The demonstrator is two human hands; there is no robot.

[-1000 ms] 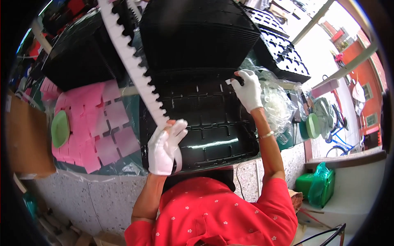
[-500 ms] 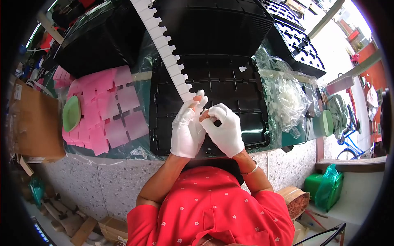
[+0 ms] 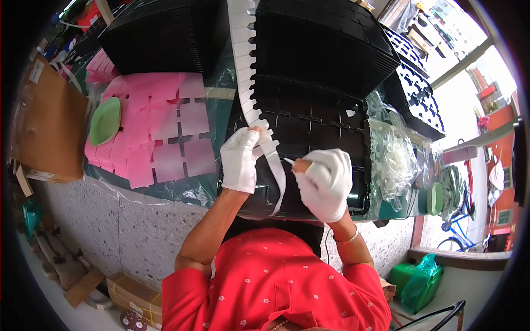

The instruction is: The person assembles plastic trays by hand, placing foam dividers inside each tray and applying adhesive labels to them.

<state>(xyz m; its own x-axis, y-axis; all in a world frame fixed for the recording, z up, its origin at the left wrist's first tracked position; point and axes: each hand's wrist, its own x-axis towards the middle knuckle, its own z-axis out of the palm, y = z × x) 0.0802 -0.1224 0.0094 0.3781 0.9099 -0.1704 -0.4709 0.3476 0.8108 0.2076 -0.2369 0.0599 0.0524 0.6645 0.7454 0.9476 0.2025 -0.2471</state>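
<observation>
And there's the left hand (image 3: 238, 163), fingers closed firmly on the notched white strip (image 3: 243, 60), which runs up from that grip toward the bench's far edge! Below it, a loose length curls down over the black tray (image 3: 314, 135) to the near edge of the bench (image 3: 222, 118). Over on the right, the right hand (image 3: 327, 185), a little blurred, hangs above the tray, thumb and forefinger pinched on a small white piece (image 3: 289, 161), just beside that curl but apart from it. Another white scrap (image 3: 350, 113) lies in the tray's far right part. Behind, a tall black stack (image 3: 326, 49); toward the bench's left end, pink sheets (image 3: 160, 129) carrying a green dish (image 3: 105, 121); right of the tray, a clear bag (image 3: 389, 165) of pale pieces.
</observation>
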